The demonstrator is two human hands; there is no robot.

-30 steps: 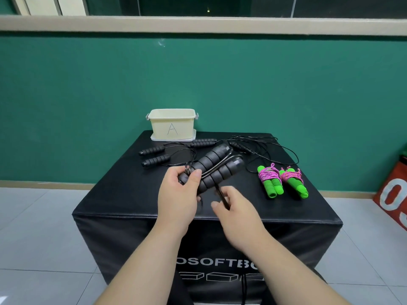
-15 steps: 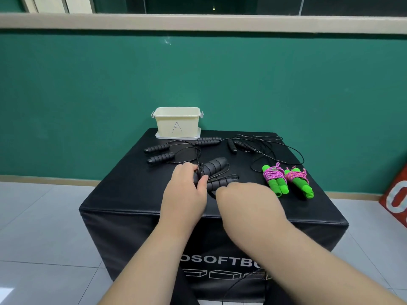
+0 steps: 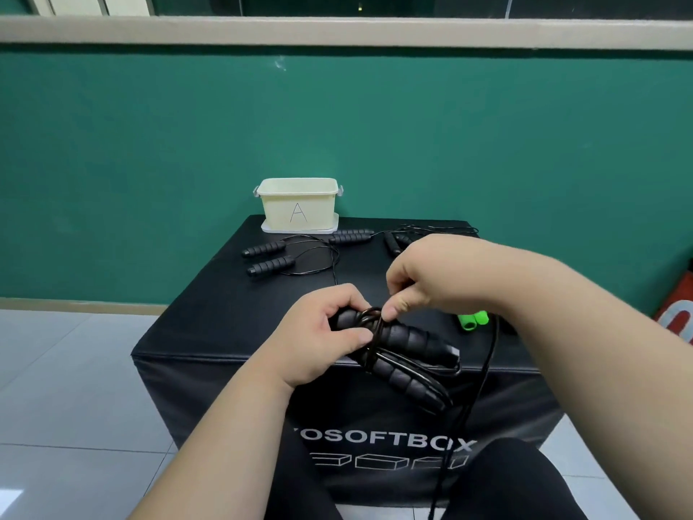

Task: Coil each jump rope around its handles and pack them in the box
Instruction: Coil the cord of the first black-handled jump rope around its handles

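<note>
My left hand (image 3: pixel 322 332) grips the ends of two black foam jump-rope handles (image 3: pixel 408 343) held side by side above the front edge of the black soft box (image 3: pixel 210 317). My right hand (image 3: pixel 423 283) pinches the thin black cord (image 3: pixel 375 320) where it loops over the handles. The loose cord (image 3: pixel 483 373) trails down past the box front. A cream box marked A (image 3: pixel 298 204) stands open at the far edge. Another black rope with three visible handles (image 3: pixel 270 264) lies uncoiled behind. Green handles (image 3: pixel 472 320) peek out under my right arm.
More black cord and handles (image 3: pixel 393 240) lie tangled at the far right of the box top. A green wall rises behind. White floor tiles surround the box. A red object (image 3: pixel 678 313) leans at the right edge.
My right hand has swung over the handles, carrying the cord round them. The handles now point toward me and to the right. The camera has tilted down.
</note>
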